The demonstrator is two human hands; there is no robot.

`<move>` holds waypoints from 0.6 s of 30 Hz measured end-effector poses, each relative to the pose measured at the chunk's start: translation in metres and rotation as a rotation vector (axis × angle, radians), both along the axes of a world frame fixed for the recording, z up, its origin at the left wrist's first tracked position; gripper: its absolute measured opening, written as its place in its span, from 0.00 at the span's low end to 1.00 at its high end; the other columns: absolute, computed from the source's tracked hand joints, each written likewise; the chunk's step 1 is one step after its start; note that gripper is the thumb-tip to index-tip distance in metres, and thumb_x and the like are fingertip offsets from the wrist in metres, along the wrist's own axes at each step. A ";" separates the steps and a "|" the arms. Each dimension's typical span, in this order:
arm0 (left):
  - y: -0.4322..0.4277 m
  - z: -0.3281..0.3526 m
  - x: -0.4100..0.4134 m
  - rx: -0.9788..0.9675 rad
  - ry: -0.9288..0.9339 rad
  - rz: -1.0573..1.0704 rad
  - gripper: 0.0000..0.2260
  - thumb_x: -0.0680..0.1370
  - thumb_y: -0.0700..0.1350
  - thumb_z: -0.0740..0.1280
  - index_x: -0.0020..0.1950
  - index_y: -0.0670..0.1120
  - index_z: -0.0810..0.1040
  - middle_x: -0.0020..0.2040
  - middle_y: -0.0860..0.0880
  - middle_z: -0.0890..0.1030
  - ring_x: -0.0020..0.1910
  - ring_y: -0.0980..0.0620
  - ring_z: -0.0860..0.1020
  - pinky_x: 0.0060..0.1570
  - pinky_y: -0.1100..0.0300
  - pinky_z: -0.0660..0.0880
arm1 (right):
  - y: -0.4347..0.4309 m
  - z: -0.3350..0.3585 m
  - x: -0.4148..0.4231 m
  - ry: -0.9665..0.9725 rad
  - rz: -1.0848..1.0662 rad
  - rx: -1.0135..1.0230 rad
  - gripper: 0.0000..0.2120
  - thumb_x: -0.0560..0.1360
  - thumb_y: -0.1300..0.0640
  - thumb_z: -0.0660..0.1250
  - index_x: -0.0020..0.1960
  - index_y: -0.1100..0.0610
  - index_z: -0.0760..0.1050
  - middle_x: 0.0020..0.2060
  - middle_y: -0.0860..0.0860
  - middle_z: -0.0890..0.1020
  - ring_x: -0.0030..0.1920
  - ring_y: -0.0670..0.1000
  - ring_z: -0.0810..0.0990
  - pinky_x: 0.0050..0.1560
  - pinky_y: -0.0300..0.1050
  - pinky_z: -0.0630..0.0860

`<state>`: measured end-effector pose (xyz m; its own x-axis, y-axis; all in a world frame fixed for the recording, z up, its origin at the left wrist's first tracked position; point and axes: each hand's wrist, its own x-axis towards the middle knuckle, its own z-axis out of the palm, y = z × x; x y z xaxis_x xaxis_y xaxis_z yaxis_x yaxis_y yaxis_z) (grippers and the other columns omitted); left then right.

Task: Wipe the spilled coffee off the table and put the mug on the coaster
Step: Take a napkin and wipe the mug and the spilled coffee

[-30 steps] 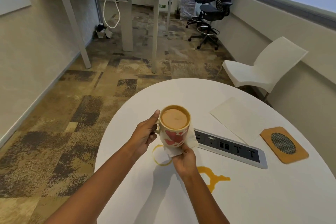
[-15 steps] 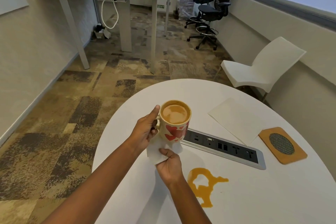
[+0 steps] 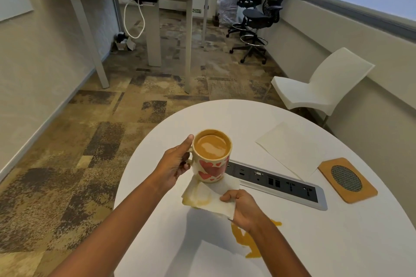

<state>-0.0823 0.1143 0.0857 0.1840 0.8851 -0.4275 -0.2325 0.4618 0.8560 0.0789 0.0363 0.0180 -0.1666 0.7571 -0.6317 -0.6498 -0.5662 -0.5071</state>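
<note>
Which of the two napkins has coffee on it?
The napkin pinched by the right hand below the mug; the other napkin lies flat and clean beside the coaster.

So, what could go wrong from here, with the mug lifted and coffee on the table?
1. The mug is nearly full and the left hand holds it by the handle; a small tilt may spill more, perhaps into the socket panel beside it.
2. The napkin pinched by the right hand is already stained, so it may smear the puddle rather than absorb it.
3. The right forearm passes over that puddle and may touch it.
</note>
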 end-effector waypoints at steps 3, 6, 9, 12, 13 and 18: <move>-0.001 -0.002 0.000 -0.010 -0.003 -0.007 0.13 0.73 0.55 0.67 0.37 0.47 0.72 0.21 0.54 0.66 0.19 0.58 0.64 0.19 0.71 0.67 | 0.000 0.005 0.014 -0.060 -0.043 -0.009 0.17 0.70 0.76 0.50 0.51 0.67 0.73 0.45 0.60 0.80 0.45 0.63 0.78 0.37 0.53 0.81; -0.003 -0.005 0.000 -0.030 -0.014 -0.005 0.13 0.72 0.55 0.67 0.38 0.47 0.72 0.21 0.54 0.65 0.21 0.58 0.63 0.19 0.71 0.67 | 0.001 0.007 0.024 -0.114 -0.079 0.001 0.18 0.70 0.76 0.50 0.53 0.68 0.72 0.41 0.60 0.81 0.43 0.63 0.78 0.27 0.48 0.81; -0.005 -0.007 0.000 -0.034 -0.030 -0.002 0.14 0.72 0.56 0.66 0.33 0.48 0.72 0.19 0.55 0.65 0.21 0.58 0.63 0.18 0.71 0.65 | 0.001 0.006 0.024 -0.133 -0.111 0.010 0.18 0.70 0.74 0.51 0.56 0.67 0.71 0.43 0.60 0.80 0.43 0.63 0.78 0.27 0.47 0.80; -0.006 -0.004 0.000 -0.025 -0.053 0.000 0.13 0.73 0.55 0.66 0.32 0.49 0.73 0.18 0.56 0.65 0.18 0.59 0.63 0.18 0.72 0.65 | -0.003 0.005 0.018 -0.007 -0.149 0.090 0.15 0.69 0.64 0.56 0.50 0.64 0.77 0.39 0.60 0.84 0.39 0.61 0.83 0.31 0.48 0.81; -0.007 -0.004 0.000 -0.026 -0.056 0.000 0.13 0.73 0.54 0.66 0.32 0.49 0.74 0.18 0.56 0.65 0.17 0.59 0.63 0.18 0.72 0.65 | -0.004 0.004 0.015 0.030 -0.164 0.118 0.14 0.68 0.59 0.58 0.49 0.62 0.78 0.38 0.59 0.85 0.37 0.59 0.85 0.32 0.48 0.81; -0.010 -0.005 0.003 -0.051 -0.073 0.001 0.13 0.72 0.54 0.67 0.31 0.49 0.75 0.19 0.55 0.65 0.18 0.59 0.62 0.18 0.71 0.65 | 0.000 -0.006 -0.003 0.143 -0.173 0.118 0.21 0.77 0.46 0.55 0.56 0.59 0.76 0.43 0.61 0.85 0.45 0.61 0.83 0.42 0.54 0.82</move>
<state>-0.0791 0.1041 0.0808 0.2158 0.8627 -0.4574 -0.2940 0.5041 0.8120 0.0758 0.0364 0.0121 -0.1094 0.8494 -0.5162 -0.8021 -0.3822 -0.4588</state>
